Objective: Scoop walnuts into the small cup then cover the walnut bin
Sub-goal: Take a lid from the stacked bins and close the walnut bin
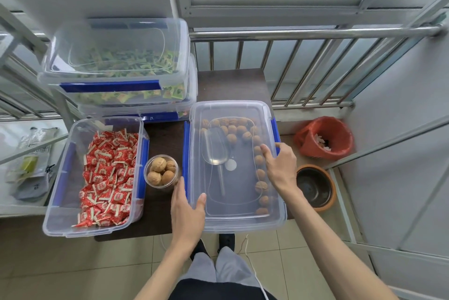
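Note:
A clear lid (233, 219) lies on top of the walnut bin (186, 144), whose blue side clips show at left and right. Through the lid I see walnuts (243, 129) along the far and right sides and a clear scoop (216, 149) lying inside. My left hand (187, 212) grips the lid's near-left edge, thumb on top. My right hand (279, 166) presses on the lid's right edge, fingers on top. The small clear cup (161, 174) stands left of the bin on the dark table (165, 129), filled with several walnuts.
An uncovered bin of red wrapped candies (107, 173) sits left of the cup. Two stacked lidded bins of green candies (121, 69) stand behind. A red-lined waste bin (325, 139) and a brown pot (315, 186) are on the floor at right, by a metal railing (315, 32).

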The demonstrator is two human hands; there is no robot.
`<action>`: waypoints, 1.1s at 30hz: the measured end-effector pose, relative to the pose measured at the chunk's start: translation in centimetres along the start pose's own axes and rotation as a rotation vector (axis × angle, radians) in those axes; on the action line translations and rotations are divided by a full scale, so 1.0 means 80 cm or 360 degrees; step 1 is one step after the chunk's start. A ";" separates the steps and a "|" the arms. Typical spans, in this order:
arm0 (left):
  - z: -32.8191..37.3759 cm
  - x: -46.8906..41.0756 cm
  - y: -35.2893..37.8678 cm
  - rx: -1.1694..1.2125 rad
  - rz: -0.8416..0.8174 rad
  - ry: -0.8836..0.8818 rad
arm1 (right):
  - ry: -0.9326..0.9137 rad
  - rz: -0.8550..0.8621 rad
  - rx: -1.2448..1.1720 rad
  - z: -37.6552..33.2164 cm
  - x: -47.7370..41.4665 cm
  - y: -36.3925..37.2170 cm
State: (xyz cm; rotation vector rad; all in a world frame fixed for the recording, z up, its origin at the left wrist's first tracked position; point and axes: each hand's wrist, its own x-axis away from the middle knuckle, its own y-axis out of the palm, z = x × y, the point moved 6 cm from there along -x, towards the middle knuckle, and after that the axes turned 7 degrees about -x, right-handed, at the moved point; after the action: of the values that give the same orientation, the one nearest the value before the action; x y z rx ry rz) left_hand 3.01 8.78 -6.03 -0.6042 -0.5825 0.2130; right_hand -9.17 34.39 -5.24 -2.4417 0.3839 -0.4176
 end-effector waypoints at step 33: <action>-0.016 -0.016 0.008 0.0493 -0.0182 -0.0409 | 0.0687 -0.0280 -0.0610 0.033 -0.014 -0.008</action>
State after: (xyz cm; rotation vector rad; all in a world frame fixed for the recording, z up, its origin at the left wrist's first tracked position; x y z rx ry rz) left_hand 2.65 8.23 -7.81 -0.2434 -0.8120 0.2694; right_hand -9.06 36.73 -7.06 -2.7583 0.4640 -1.0395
